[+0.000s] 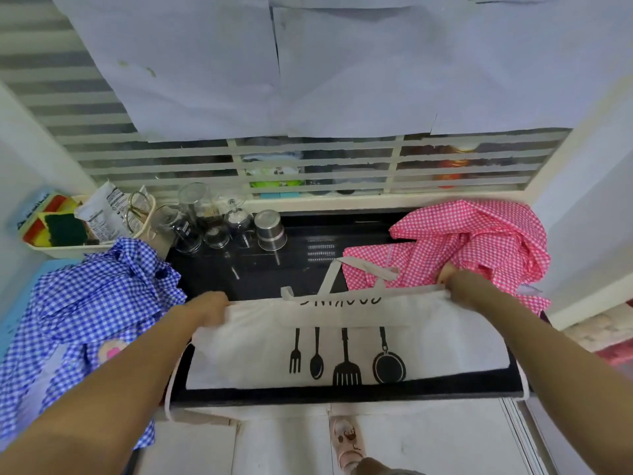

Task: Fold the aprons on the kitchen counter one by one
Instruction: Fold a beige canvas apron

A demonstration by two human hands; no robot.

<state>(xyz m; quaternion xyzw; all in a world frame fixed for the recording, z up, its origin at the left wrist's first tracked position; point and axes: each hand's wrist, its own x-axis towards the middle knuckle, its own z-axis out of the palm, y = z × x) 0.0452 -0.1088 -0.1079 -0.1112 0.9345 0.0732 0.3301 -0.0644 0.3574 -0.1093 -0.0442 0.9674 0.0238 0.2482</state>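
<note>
I see the white apron (pixel 246 351) w/ fork, spoon & pan pics lying flat on the black counter (pixel 270 279), in the middle, by the near edge. L hand (pixel 209 308) has its fingers curled tight on the apron's top left corner. R hand (pixel 460 286) grips the top right corner. Blue check apron (pixel 96 303) sits bunched up on the left. Pink check apron (pixel 479 241) is bunched at the back right. Glass jars (pixel 191 217) & a steel cup (pixel 271 229) stand at the back.

At the back: glass jars (pixel 195 200) beside a steel cup (pixel 270 229). Far left: tray (pixel 68 251) holding sponges (pixel 65 228), a packet (pixel 102 210), scissors (pixel 137 207). Paper sheets (pixel 205 63) cover most of the slatted window (pixel 325 162); blurred containers behind it.
</note>
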